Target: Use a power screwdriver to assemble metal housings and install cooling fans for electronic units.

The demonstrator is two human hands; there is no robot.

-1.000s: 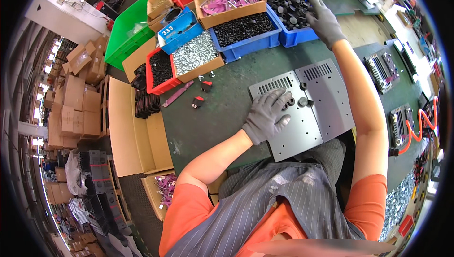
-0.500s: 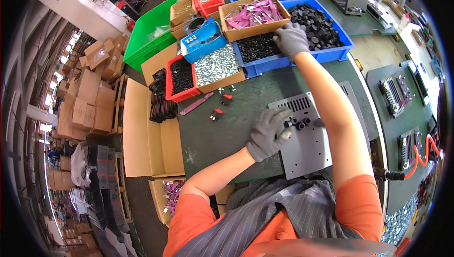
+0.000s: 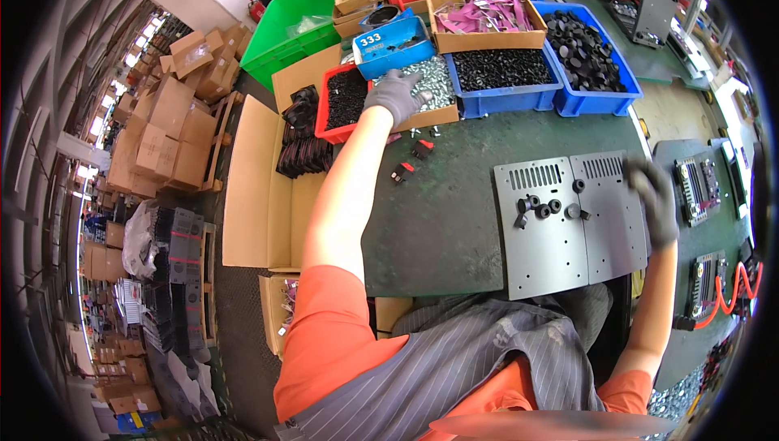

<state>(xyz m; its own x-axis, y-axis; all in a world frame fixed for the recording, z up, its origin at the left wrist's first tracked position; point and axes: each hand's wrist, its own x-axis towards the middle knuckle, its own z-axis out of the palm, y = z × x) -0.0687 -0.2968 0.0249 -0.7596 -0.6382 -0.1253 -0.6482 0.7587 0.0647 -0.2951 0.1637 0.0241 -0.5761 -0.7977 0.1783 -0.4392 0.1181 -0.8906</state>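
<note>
My gloved left hand (image 3: 396,98) reaches into a cardboard box of small silver screws (image 3: 438,84), thumb and forefinger apart over them. At the right edge of two grey slotted metal panels, my gloved right hand (image 3: 654,197) is smeared by motion, so its fingers cannot be read. The left panel (image 3: 544,256) and the right panel (image 3: 617,238) lie side by side on the green table. Several small black round plastic feet (image 3: 554,206) sit loose on them, mostly on the left one.
Blue bins hold small black parts (image 3: 503,69) and larger black round pieces (image 3: 580,51). Above sits a box of pink-purple strips (image 3: 483,13). A red bin (image 3: 345,100) is by my left wrist; two red-and-black switches (image 3: 402,172) lie nearby. An open carton (image 3: 256,189) stands left.
My left hand has gone from the feet on the panel to the screw box. My right hand has come back from the blue bins to the right panel's edge. The view has shifted.
</note>
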